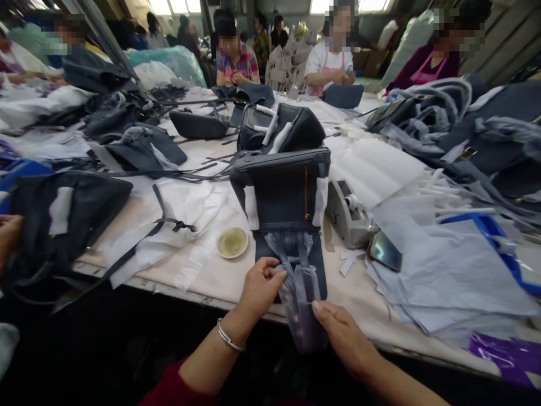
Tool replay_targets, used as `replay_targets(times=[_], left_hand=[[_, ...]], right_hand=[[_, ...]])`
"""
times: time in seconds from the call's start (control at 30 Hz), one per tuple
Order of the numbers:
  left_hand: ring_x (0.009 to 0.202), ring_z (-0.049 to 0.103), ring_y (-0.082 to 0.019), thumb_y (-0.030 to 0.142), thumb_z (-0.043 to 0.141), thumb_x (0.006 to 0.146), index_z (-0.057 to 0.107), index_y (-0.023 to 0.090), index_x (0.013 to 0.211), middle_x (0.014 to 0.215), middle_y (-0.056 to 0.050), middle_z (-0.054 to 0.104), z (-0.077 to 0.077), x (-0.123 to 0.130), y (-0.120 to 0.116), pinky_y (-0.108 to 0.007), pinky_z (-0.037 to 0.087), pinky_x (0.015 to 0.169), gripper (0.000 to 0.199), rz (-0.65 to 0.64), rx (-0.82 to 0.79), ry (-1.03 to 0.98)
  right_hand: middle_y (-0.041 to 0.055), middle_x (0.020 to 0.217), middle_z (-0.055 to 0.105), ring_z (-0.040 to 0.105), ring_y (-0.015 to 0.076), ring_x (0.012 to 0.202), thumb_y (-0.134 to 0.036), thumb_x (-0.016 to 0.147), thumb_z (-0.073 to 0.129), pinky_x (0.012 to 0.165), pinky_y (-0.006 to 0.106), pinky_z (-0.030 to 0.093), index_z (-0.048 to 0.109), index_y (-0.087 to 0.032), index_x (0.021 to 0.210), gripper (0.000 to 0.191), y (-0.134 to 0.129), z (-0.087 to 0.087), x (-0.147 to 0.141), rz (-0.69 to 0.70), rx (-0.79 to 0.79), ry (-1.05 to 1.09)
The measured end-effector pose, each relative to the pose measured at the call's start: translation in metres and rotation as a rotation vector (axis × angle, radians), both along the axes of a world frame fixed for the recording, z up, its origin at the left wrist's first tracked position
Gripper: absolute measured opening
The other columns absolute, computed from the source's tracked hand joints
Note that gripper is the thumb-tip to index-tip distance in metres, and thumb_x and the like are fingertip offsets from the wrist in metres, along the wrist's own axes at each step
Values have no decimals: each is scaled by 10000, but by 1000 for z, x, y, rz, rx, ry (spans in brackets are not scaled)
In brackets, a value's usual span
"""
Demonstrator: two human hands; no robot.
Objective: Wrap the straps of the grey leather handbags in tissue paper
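A dark navy handbag (281, 194) lies in front of me at the table edge, its flap toward me, with an orange-brown zipper and white paper wraps at both sides. From it a strap handle (307, 287) in clear plastic film hangs over the edge. My left hand (260, 285) pinches the film on the handle's left side, thumb against fingers. At the handle's lower right side, my right hand (338, 327) grips the film between thumb and fingers; its other fingers are partly hidden. A small round dish (232, 242) of yellowish stuff sits left of the bag.
Right of the bag stand a grey tape dispenser (353, 217) and a phone (384, 251) on white paper sheets (456, 270). More dark bags (71, 220) and straps lie left. Another person's hand (9, 234) is at the left edge. Several people work across the table.
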State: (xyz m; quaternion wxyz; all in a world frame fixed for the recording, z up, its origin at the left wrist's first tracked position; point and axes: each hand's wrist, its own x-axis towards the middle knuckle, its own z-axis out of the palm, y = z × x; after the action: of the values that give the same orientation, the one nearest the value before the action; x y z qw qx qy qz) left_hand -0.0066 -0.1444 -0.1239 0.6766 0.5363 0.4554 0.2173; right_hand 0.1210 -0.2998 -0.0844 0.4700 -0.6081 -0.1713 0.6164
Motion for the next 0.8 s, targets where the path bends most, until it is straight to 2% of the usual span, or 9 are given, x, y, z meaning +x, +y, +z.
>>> replay_targets(times=[0.1, 0.27, 0.43, 0.53, 0.63, 0.8], left_hand=[[622, 576, -127, 325, 681, 790, 627, 169, 1117, 723, -3, 635, 10, -2, -4, -220, 461, 595, 367, -14, 163, 119], [632, 560, -127, 293, 625, 816, 668, 179, 845, 696, 0, 625, 32, 7, 4, -222, 431, 610, 126, -125, 245, 267], [654, 557, -136, 246, 631, 795, 659, 183, 740, 693, -2, 619, 46, 15, 17, -234, 418, 628, 88, -214, 346, 356], [707, 564, -146, 217, 656, 767, 681, 184, 724, 741, -18, 612, 52, 17, 23, -250, 439, 686, 59, -195, 476, 410], [730, 580, -151, 203, 656, 751, 693, 177, 716, 754, -23, 612, 55, 22, 32, -257, 453, 710, 57, -138, 499, 478], [711, 600, -160, 209, 632, 749, 715, 165, 711, 716, -30, 658, 54, 38, 57, -264, 452, 701, 101, -114, 471, 607]], right_hand=[[51, 712, 699, 654, 235, 694, -608, 848, 539, 685, 337, 529, 680, -187, 799, 446, 2, 8, 1, -22, -27, 16], [33, 665, 689, 624, 213, 598, -537, 853, 497, 598, 321, 513, 651, -200, 771, 379, 5, 20, 7, -21, -140, 52], [22, 574, 642, 591, 204, 574, -510, 838, 474, 540, 287, 453, 600, -214, 657, 369, 10, 28, 15, 20, -195, -143], [11, 553, 613, 558, 191, 577, -462, 826, 463, 533, 274, 425, 552, -223, 601, 341, 17, 31, 20, -12, -214, -302], [12, 547, 605, 561, 190, 575, -427, 822, 442, 522, 271, 418, 531, -221, 599, 316, 28, 33, 26, -55, -244, -377], [68, 672, 709, 656, 217, 619, -393, 827, 423, 560, 289, 492, 614, -194, 714, 297, 61, 37, 38, -103, -295, -277]])
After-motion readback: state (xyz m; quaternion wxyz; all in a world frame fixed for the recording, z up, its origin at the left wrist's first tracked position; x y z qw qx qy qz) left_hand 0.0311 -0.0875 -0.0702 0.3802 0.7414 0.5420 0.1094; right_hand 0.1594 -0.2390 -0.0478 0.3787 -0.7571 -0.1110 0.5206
